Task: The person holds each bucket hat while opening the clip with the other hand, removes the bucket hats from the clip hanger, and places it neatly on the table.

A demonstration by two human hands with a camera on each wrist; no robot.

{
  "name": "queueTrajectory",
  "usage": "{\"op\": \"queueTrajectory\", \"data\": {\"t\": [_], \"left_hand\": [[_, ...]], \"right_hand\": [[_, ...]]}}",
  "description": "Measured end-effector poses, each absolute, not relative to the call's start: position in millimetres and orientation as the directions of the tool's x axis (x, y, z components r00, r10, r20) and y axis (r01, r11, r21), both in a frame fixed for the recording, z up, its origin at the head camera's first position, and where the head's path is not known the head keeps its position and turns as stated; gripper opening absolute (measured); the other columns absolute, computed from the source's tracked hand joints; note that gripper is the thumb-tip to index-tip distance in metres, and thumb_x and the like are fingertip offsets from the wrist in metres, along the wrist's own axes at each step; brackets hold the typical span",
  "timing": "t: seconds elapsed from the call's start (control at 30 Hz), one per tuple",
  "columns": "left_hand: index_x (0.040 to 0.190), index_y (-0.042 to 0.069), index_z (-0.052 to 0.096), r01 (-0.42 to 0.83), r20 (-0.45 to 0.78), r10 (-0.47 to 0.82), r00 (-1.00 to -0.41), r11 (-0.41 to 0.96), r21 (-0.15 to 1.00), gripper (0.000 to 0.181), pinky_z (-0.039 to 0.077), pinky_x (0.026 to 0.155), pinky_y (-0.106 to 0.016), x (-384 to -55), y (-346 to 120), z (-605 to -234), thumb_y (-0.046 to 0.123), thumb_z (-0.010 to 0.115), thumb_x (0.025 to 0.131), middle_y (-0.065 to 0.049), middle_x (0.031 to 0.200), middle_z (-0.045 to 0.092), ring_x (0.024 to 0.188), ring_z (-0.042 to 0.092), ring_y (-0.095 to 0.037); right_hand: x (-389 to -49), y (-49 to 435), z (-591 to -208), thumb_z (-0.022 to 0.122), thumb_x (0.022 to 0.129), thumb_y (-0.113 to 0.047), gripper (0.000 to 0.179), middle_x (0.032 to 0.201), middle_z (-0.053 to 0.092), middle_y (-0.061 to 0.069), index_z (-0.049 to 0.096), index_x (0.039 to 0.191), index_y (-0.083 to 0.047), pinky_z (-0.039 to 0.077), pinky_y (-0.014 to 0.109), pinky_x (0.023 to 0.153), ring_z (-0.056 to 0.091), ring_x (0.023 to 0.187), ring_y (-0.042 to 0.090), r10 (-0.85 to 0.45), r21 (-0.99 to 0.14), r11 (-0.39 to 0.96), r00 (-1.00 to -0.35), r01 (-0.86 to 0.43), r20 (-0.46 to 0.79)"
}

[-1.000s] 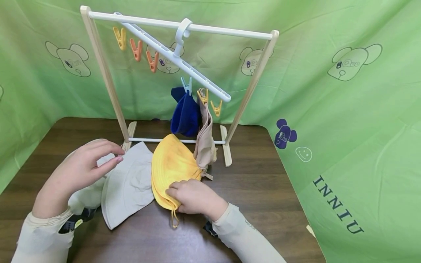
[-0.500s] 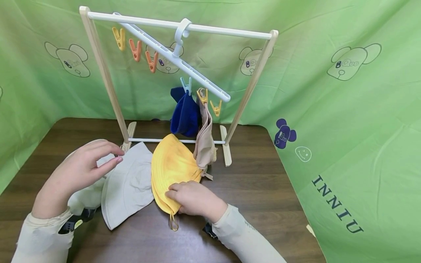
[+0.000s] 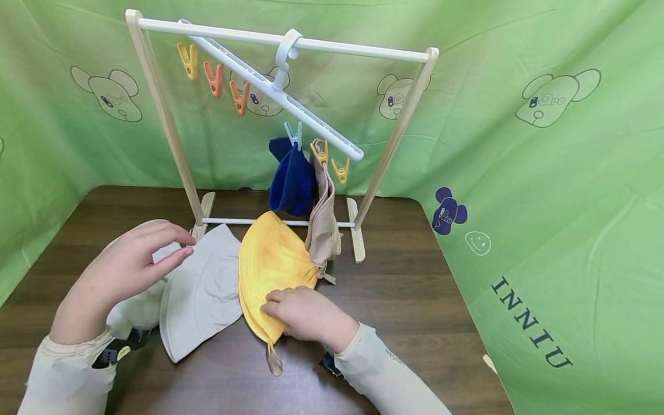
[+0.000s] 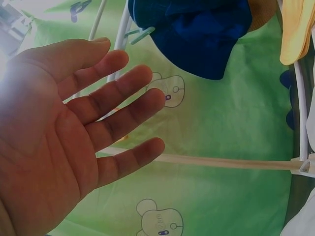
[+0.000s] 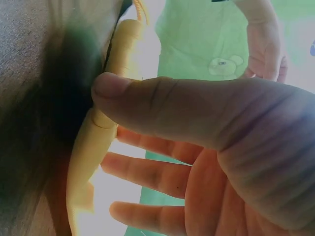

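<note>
My right hand (image 3: 311,317) pinches the near brim of a folded yellow bucket hat (image 3: 272,259), thumb on one face and fingers on the other in the right wrist view. A thin yellow loop (image 3: 275,360) hangs off the hat's near corner. My left hand (image 3: 137,259) is held over the hats at left, fingers spread and palm bare in the left wrist view. Beside the yellow hat lies a folded light grey hat (image 3: 202,300), and a paler hat (image 3: 137,314) shows partly under my left wrist.
A wooden rack with a white top bar (image 3: 353,46) carries a slanting pale blue hanger (image 3: 249,72). Clips hold a navy hat (image 3: 293,181) and a beige hat (image 3: 323,222), close behind the yellow one. Orange clips (image 3: 213,79) and yellow clips (image 3: 340,170) hang bare. Green cloth (image 3: 544,173) surrounds the brown table (image 3: 410,288).
The near corner of the yellow hat and its loop have dipped slightly toward me, and my right fingers have shifted a little on the brim. My left hand has stayed put.
</note>
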State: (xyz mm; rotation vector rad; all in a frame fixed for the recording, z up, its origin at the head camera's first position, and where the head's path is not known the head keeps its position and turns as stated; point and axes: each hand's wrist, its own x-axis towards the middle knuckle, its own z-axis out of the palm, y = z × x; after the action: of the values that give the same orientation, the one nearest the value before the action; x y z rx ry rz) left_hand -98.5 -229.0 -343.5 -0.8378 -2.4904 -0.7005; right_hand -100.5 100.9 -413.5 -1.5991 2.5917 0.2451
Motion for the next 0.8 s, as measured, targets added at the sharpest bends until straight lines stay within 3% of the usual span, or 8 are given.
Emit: {"op": "queueTrajectory", "data": {"t": [0.2,0.43,0.6,0.8], "left_hand": [[0.1,0.019,0.073,0.636,0.52,0.43,-0.739,0.7,0.325,0.025,0.04,0.087,-0.015,-98.0,-228.8,-343.4,0.002,0.079,0.082,0.013,0.098,0.068,0.098,0.06,-0.004],[0.101,0.021,0.074,0.627,0.518,0.422,-0.744,0.71,0.322,0.027,0.043,0.084,-0.021,-99.9,-229.3,-346.7,0.004,0.08,0.082,0.012,0.098,0.07,0.097,0.062,-0.006],[0.102,0.021,0.075,0.64,0.524,0.428,-0.736,0.691,0.335,0.03,0.044,0.082,-0.021,-103.8,-229.4,-350.0,0.001,0.08,0.08,0.011,0.097,0.071,0.092,0.063,-0.01],[0.101,0.019,0.074,0.664,0.527,0.447,-0.723,0.66,0.352,0.029,0.044,0.081,-0.02,-107.0,-227.7,-352.7,-0.001,0.079,0.081,0.011,0.094,0.069,0.088,0.062,-0.009]], "right_hand": [[-103.0,101.2,-411.4,0.072,0.091,-0.022,0.03,0.117,0.068,-0.007,0.07,0.121,-0.026,0.055,0.031,0.084,0.068,0.098,0.014,-0.899,0.089,0.418,-0.426,-0.904,-0.101],[-110.5,101.8,-404.0,0.068,0.093,-0.024,0.018,0.101,0.071,-0.011,0.073,0.11,-0.024,0.055,0.028,0.077,0.069,0.088,0.009,-0.919,0.144,0.393,-0.386,-0.908,0.076],[-115.2,107.5,-394.6,0.071,0.093,-0.027,0.013,0.096,0.072,-0.008,0.073,0.103,-0.019,0.056,0.031,0.076,0.07,0.085,0.012,-0.872,0.112,0.474,-0.448,-0.873,0.198],[-118.5,118.3,-382.3,0.075,0.091,-0.019,0.021,0.105,0.074,0.0,0.073,0.111,-0.011,0.057,0.033,0.086,0.071,0.1,0.017,-0.723,-0.103,0.592,-0.583,-0.799,0.371]]}}
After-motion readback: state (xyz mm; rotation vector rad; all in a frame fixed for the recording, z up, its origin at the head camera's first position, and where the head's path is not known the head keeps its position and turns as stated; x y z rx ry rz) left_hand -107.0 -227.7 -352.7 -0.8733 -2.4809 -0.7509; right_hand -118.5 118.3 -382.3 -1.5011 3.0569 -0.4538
